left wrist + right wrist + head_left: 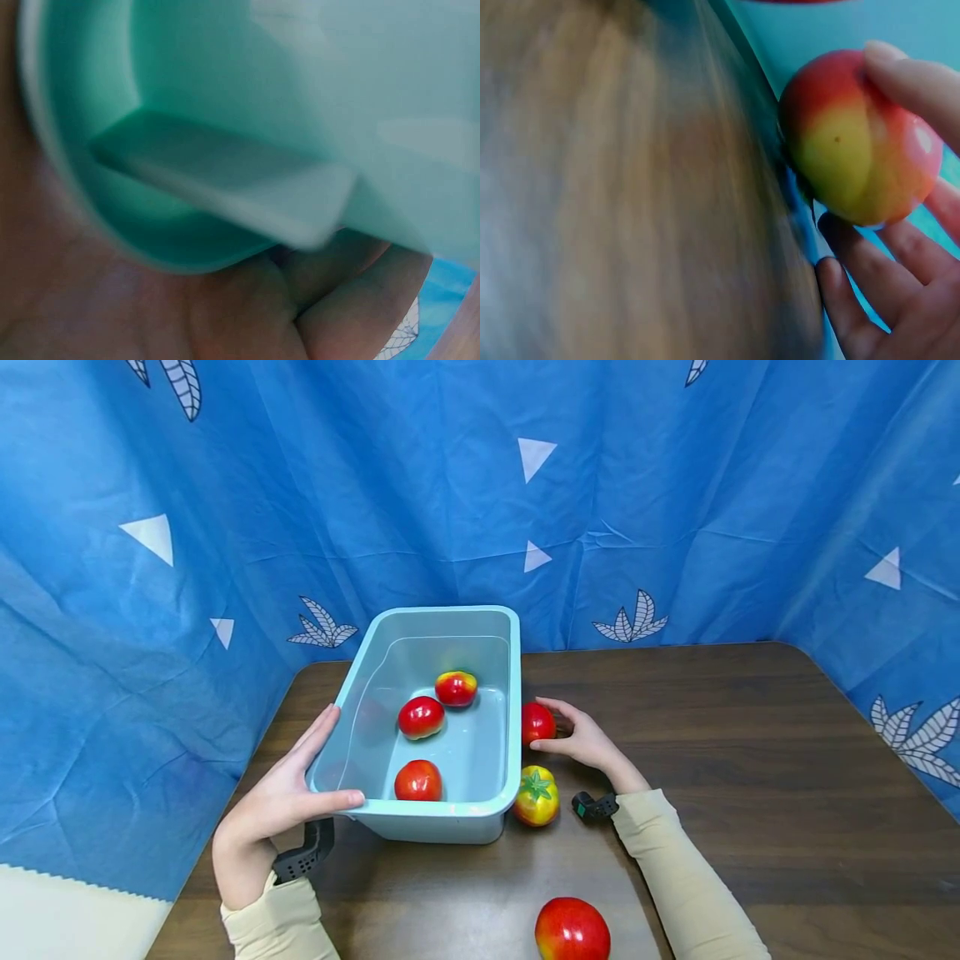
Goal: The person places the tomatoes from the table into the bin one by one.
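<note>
A light-blue plastic bin (450,831) stands left of the table's middle, with three red fruits (421,717) inside. My left hand (281,797) grips its near-left corner, the thumb over the rim and the fingers along the outer side; the left wrist view shows those fingers (352,300) under the rim. Beside the bin's right wall, my right hand (581,739) holds a round red-and-yellow fruit (855,142) between thumb and fingers. In the head view the bin's rim hides part of this fruit (537,724).
A yellow-and-red tomato-like fruit (537,796) with a green star-shaped top sits against the bin's near-right corner. Nearer the front edge lies a larger red fruit (572,930). Blue curtain cloth (450,485) hangs behind the dark wooden table (735,760).
</note>
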